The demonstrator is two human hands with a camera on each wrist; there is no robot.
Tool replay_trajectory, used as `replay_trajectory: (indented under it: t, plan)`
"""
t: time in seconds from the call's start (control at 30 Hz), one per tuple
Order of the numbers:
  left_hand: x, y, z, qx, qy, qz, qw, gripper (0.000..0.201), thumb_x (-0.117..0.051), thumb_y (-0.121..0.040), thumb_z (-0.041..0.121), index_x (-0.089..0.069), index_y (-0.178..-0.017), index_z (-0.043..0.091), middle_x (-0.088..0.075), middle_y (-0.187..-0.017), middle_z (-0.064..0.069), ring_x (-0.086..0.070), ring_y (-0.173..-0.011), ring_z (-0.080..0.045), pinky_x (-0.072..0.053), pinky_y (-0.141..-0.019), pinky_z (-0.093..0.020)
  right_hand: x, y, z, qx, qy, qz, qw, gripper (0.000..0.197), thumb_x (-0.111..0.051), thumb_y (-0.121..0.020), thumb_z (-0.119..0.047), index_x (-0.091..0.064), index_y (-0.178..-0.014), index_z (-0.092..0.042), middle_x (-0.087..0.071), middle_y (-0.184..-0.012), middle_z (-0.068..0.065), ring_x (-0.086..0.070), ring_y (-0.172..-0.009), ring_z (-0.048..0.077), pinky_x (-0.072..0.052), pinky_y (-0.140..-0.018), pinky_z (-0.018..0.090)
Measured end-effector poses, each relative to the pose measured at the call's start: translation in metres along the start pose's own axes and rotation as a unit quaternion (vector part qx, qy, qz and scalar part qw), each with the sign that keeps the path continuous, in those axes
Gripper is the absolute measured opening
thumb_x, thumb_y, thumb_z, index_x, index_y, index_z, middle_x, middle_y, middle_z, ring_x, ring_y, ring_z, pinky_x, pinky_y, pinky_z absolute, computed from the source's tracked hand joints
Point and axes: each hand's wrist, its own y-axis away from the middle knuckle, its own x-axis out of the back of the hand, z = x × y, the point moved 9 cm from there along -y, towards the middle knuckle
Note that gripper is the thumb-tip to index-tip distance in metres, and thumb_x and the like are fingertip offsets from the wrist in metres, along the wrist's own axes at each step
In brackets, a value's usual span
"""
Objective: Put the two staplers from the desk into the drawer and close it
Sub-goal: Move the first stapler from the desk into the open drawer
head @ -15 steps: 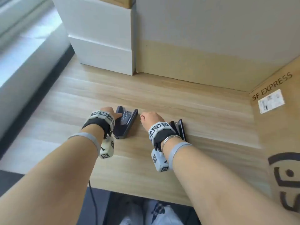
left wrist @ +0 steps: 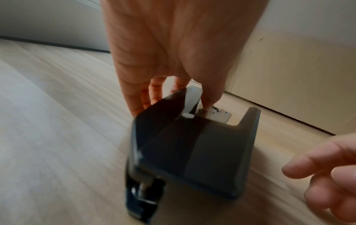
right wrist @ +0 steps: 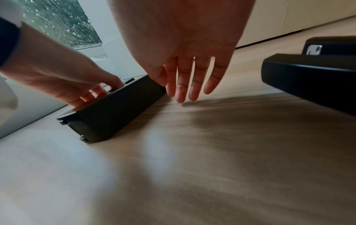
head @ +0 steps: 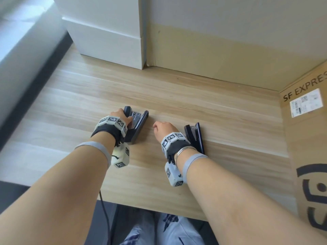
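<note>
Fingers of our left hand (head: 118, 115) curl down around the top arm of the left stapler (head: 136, 127), thumb on the inner side by the metal staple channel and the other fingers on the outer side, so we hold it in a pinch. That stapler lies on its side on the wooden desk (head: 203, 106), hinged open in a V, its flat base plate standing on edge on the side of our fingers that faces the other hand. The left wrist view shows the same grip from behind (left wrist: 173, 60): fingertips tucked behind the dark arm, the thumb pressing near the bright metal part, the grey base (left wrist: 217, 153) just beside them.

Our right hand (head: 163, 129) holds nothing. From the right wrist view its fingers (right wrist: 192, 82) hang straight and slightly spread, tips pointing down at the desk; we cannot tell whether they touch the wood. The thumb side lies close to the far end of the left stapler (right wrist: 115, 112); contact is unclear. The right stapler (head: 195, 138) lies on the desk on the outer side of these fingers, apart from them, next to the wrist; it appears at the right edge of that view (right wrist: 312, 80).

Beyond the fingertips stand a white cabinet (head: 109, 32) and a beige panel (head: 221, 50). A cardboard box (head: 307, 138) printed with SF EXPRESS stands outside the right stapler.
</note>
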Motion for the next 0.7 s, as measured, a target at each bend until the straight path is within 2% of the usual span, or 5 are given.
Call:
replay_trajectory:
  t: [0.17,0.3,0.37,0.5,0.7]
  plan:
    - [0.002,0.006,0.005,0.006,0.028,0.013,1.000,0.048,-0.052,-0.089,0.029,-0.043,-0.124,-0.002,-0.061,-0.119,-0.024,-0.060,-0.108,-0.038,-0.042,-0.077,-0.037,0.003,-0.001,0.006,0.005,0.001,-0.001,1.000,0.032,-0.039,-0.098,-0.017,-0.059,-0.123,-0.018,-0.066,-0.122,0.010,-0.061,-0.109,0.030,-0.052,-0.088,0.037]
    - [0.001,0.014,-0.001,0.011,0.054,0.018,0.998,0.048,-0.055,-0.088,0.032,-0.038,-0.119,0.000,-0.063,-0.115,-0.025,-0.058,-0.088,-0.036,-0.040,-0.071,-0.038,0.005,0.000,0.010,0.012,0.005,0.001,1.000,0.031,-0.040,-0.098,-0.017,-0.059,-0.122,-0.018,-0.066,-0.121,0.009,-0.061,-0.109,0.030,-0.051,-0.087,0.035]
    - [0.001,0.018,0.000,0.001,0.086,0.029,0.996,0.043,-0.059,-0.086,0.033,-0.037,-0.110,0.004,-0.063,-0.115,-0.025,-0.056,-0.084,-0.033,-0.042,-0.072,-0.038,0.005,0.001,0.011,0.017,0.007,-0.003,1.000,0.030,-0.041,-0.098,-0.017,-0.059,-0.122,-0.018,-0.066,-0.121,0.010,-0.061,-0.108,0.030,-0.051,-0.087,0.036]
    - [-0.003,0.025,0.009,-0.030,0.075,0.018,0.997,0.059,-0.067,-0.080,0.037,-0.046,-0.124,0.003,-0.063,-0.119,-0.018,-0.061,-0.102,-0.033,-0.045,-0.080,-0.037,0.003,0.004,0.013,0.022,0.021,-0.014,0.999,0.030,-0.040,-0.098,-0.017,-0.058,-0.121,-0.017,-0.066,-0.119,0.012,-0.061,-0.107,0.032,-0.050,-0.083,0.034]
    - [-0.006,0.040,0.015,-0.022,0.077,0.033,0.996,0.048,-0.072,-0.073,0.033,-0.050,-0.106,0.008,-0.063,-0.106,-0.015,-0.051,-0.083,-0.026,-0.042,-0.074,-0.033,-0.007,0.013,0.016,0.033,0.041,-0.032,0.998,0.030,-0.041,-0.096,-0.014,-0.059,-0.119,-0.016,-0.067,-0.118,0.013,-0.062,-0.105,0.033,-0.051,-0.085,0.036]
